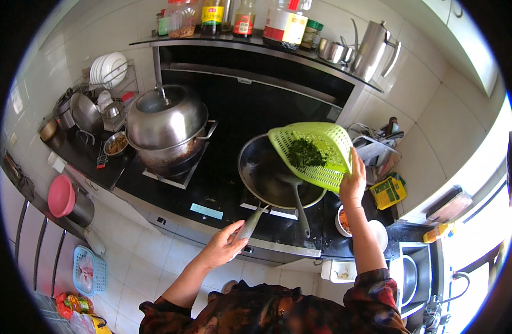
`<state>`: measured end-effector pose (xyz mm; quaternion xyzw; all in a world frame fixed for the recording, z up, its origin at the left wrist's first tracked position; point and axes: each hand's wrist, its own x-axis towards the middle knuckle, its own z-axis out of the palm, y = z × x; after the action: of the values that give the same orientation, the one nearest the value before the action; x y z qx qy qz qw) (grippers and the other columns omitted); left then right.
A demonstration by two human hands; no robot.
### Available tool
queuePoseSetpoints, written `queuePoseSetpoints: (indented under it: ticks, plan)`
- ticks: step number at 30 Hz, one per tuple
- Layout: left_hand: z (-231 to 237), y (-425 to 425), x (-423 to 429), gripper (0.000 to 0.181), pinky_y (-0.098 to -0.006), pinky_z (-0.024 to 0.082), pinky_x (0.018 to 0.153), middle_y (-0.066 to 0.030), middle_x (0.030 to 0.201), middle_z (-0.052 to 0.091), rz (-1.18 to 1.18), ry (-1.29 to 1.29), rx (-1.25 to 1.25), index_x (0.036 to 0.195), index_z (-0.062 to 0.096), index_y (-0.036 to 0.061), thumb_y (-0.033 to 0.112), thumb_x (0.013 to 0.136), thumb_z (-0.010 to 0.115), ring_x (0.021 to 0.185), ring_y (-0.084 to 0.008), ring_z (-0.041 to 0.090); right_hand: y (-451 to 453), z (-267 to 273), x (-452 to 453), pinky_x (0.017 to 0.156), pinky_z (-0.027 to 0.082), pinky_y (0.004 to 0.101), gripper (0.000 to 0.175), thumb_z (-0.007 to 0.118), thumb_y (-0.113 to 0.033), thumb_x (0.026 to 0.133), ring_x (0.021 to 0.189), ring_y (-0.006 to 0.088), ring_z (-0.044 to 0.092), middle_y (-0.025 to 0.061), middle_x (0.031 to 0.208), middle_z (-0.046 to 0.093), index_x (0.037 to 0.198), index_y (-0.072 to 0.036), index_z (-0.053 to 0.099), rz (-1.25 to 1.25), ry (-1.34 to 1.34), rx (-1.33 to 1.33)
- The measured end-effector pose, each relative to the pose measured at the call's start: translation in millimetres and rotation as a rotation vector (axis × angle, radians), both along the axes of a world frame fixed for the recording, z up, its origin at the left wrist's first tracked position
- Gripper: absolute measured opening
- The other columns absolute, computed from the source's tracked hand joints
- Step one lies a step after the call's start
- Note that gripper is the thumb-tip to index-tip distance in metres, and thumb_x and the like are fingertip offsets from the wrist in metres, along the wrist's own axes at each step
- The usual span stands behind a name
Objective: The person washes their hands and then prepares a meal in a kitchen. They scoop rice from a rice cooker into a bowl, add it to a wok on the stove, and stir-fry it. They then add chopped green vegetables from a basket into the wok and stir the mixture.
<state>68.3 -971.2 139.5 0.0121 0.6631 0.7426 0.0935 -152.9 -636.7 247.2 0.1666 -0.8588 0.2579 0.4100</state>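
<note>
My left hand (224,246) is on the handle (251,223) of a dark wok (256,175), its fingers partly around it. With my right hand (355,179) I grip the near right rim of a green plastic colander (337,140), which tilts over the wok's right part. Chopped leafy greens (304,153) lie inside the colander. A spatula (299,204) rests in the wok, its handle reaching over the near rim onto the stove. Much of the wok's inside is hidden by the colander.
A large lidded steel pot (166,125) stands on the left burner, beside a bowl of food (116,144). Right of the wok are a white bowl with orange pieces (344,221) and a yellow packet (388,192). Bottles line the shelf (256,40) above; the sink (421,267) is at right.
</note>
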Motion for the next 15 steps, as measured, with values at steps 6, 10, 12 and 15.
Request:
queuePoseSetpoints:
  ticks: [6, 10, 12, 15]
  plan:
    - [-1.7, -1.7, -0.2, 0.057, -0.0329, 0.06, 0.078, -0.0123, 0.134, 0.057, 0.021, -0.089, 0.133, 0.15, 0.039, 0.0016, 0.011, 0.099, 0.063, 0.106, -0.0208, 0.066, -22.2, -11.6, 9.2, 0.108, 0.044, 0.0459, 0.074, 0.056, 0.012, 0.076, 0.128, 0.0421, 0.051, 0.0236, 0.141, 0.051, 0.145, -0.014, 0.052, -0.034, 0.058, 0.264]
    - [2.4, 1.6, -2.7, 0.055, -0.0334, 0.06, 0.078, -0.0127, 0.135, 0.057, 0.029, -0.122, 0.178, 0.149, 0.04, 0.0013, 0.011, 0.1, 0.062, 0.105, -0.0229, 0.067, -27.1, -4.5, 14.5, 0.109, 0.042, 0.0465, 0.075, 0.058, 0.014, 0.074, 0.13, 0.0429, 0.049, 0.0239, 0.143, 0.049, 0.144, -0.012, 0.054, -0.028, 0.138, 0.308]
    - [2.2, 2.6, -4.2, 0.053, -0.0337, 0.06, 0.078, -0.0129, 0.134, 0.057, 0.041, -0.129, 0.188, 0.148, 0.041, 0.0012, 0.012, 0.1, 0.061, 0.105, -0.0231, 0.068, -27.8, 6.8, 17.7, 0.109, 0.043, 0.0467, 0.076, 0.059, 0.015, 0.072, 0.13, 0.0431, 0.05, 0.0235, 0.143, 0.049, 0.144, -0.012, 0.054, -0.018, 0.173, 0.287]
    - [-2.0, 1.3, -7.0, 0.051, -0.0341, 0.061, 0.077, -0.0127, 0.131, 0.06, 0.063, -0.141, 0.203, 0.147, 0.043, 0.0014, 0.015, 0.101, 0.06, 0.104, -0.0226, 0.068, -24.8, 18.3, 20.8, 0.107, 0.045, 0.0462, 0.077, 0.062, 0.015, 0.071, 0.128, 0.0431, 0.051, 0.0227, 0.142, 0.049, 0.142, -0.013, 0.055, -0.015, 0.226, 0.265]
